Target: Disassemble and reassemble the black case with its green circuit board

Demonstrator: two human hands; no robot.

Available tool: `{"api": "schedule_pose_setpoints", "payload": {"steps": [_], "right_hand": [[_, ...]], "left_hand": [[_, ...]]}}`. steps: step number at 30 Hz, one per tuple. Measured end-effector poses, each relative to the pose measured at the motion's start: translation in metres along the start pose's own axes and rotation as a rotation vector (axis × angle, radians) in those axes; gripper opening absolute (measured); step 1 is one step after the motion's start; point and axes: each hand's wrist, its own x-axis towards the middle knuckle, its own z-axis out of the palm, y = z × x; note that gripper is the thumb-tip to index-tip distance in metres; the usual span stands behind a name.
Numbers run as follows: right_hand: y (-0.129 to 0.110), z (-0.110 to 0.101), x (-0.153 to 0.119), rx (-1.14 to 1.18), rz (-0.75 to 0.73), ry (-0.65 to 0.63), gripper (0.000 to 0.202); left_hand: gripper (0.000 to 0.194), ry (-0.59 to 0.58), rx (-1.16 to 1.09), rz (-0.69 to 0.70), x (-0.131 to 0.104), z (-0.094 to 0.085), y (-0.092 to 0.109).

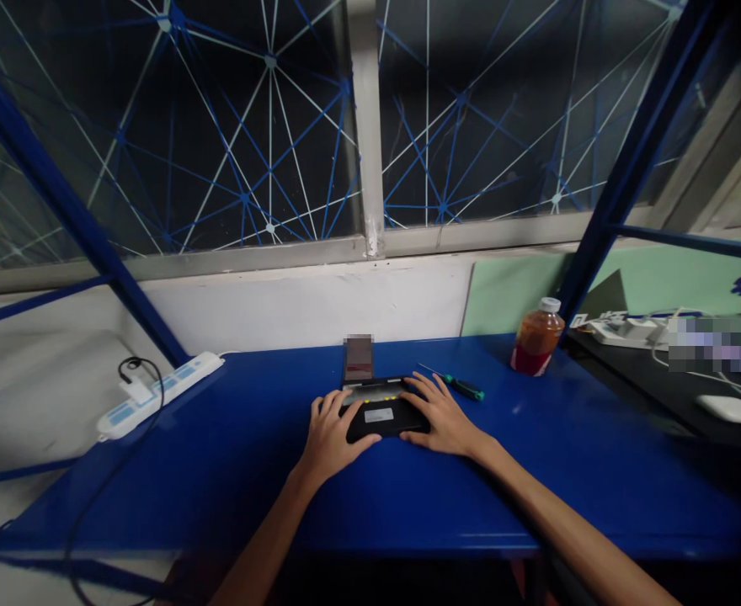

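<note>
A flat black device (380, 427) with a pale label and several yellow spots along its middle lies on the blue table. My left hand (333, 433) grips its left end, thumb along the near edge and fingers over the top. At the right end, my right hand (443, 418) holds it the same way, with its fingers spread towards the far corner. Just behind the device stands a phone-like dark slab (359, 360), its top blurred out. A screwdriver (465, 388) with a green and black handle lies beyond my right hand, its shaft pointing away to the left.
On the left of the blue table (231, 480) sits a white power strip (162, 396) with a black cable plugged in. A capped bottle of reddish drink (538, 337) stands at the back right. Blue frame posts rise at both sides; another dark desk with cables adjoins the right.
</note>
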Motion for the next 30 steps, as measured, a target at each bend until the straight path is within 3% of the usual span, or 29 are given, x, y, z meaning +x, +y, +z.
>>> {"api": "schedule_pose_setpoints", "payload": {"steps": [13, 21, 30], "right_hand": [[-0.002, -0.001, -0.001, 0.019, -0.001, -0.005, 0.069], [-0.006, 0.001, -0.003, 0.019, 0.006, -0.066, 0.069], [-0.005, 0.005, -0.004, 0.067, -0.017, -0.034, 0.079]], "left_hand": [[0.050, 0.019, -0.052, -0.019, -0.001, -0.002, 0.006], [0.064, -0.011, -0.116, -0.012, -0.003, -0.007, 0.010], [0.074, -0.034, -0.103, -0.007, -0.010, -0.002, 0.012]]}}
